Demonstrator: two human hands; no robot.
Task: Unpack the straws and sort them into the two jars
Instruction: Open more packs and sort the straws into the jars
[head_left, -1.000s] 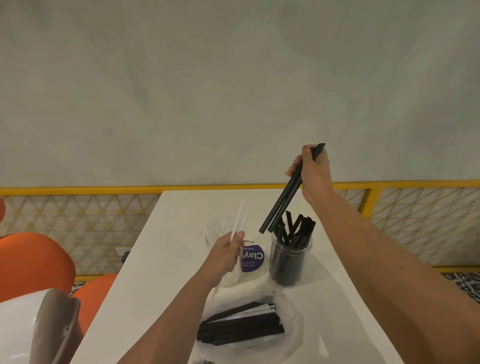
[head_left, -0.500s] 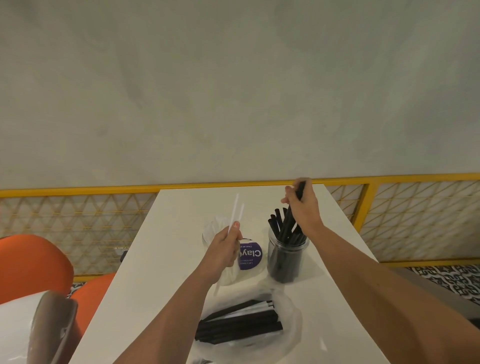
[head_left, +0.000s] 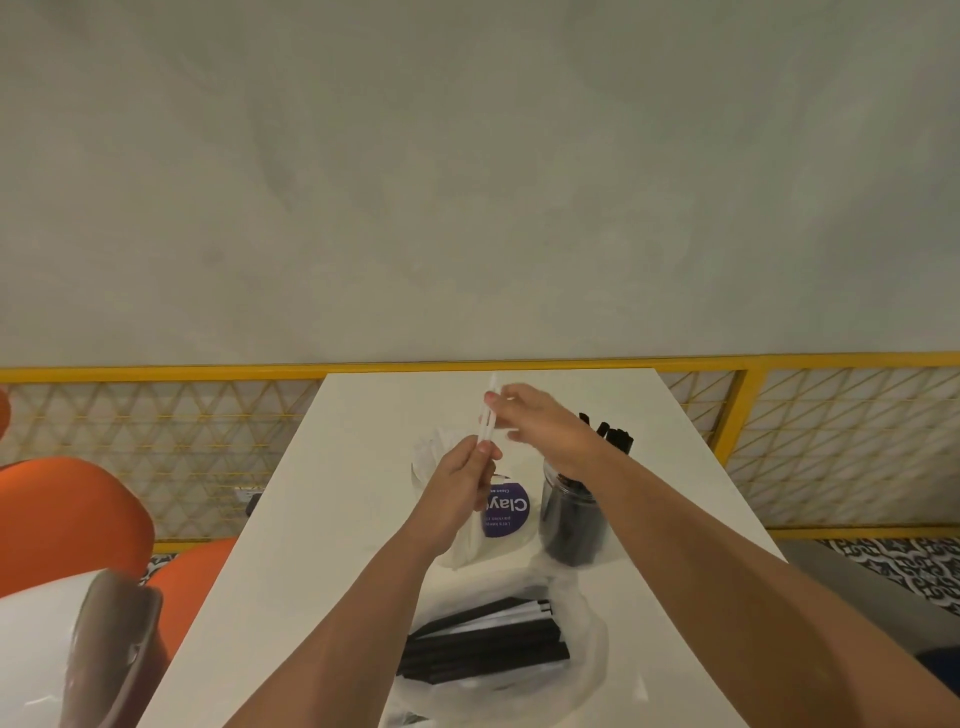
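- Sorting is in hand in the head view: the left hand (head_left: 457, 486) has its fingers closed on the lower part of the white straws (head_left: 488, 423), which stand nearly upright above the table (head_left: 322, 519).
- Right hand (head_left: 540, 421) is at the upper part of the same white straws, with thumb and fingertips narrowed around them; whether it bears any load cannot be told.
- Jar with the purple label (head_left: 501, 512) sits directly below the left hand, partly hidden by it; white straws show at its far rim.
- Dark jar (head_left: 571, 525) stands just beside it to the right and holds the black straws (head_left: 610, 436), whose tips rise behind the right wrist.
- Plastic bag (head_left: 582, 654) lies nearer the person and contains a bundle of unsorted straws (head_left: 483, 642), mostly black with a few white.
- Judged step: placing white straws into the labelled jar.
- Next move calls for lowering the straw ends into the labelled jar's mouth, releasing both hands, then returning to the bag. Much of the bundle remains.
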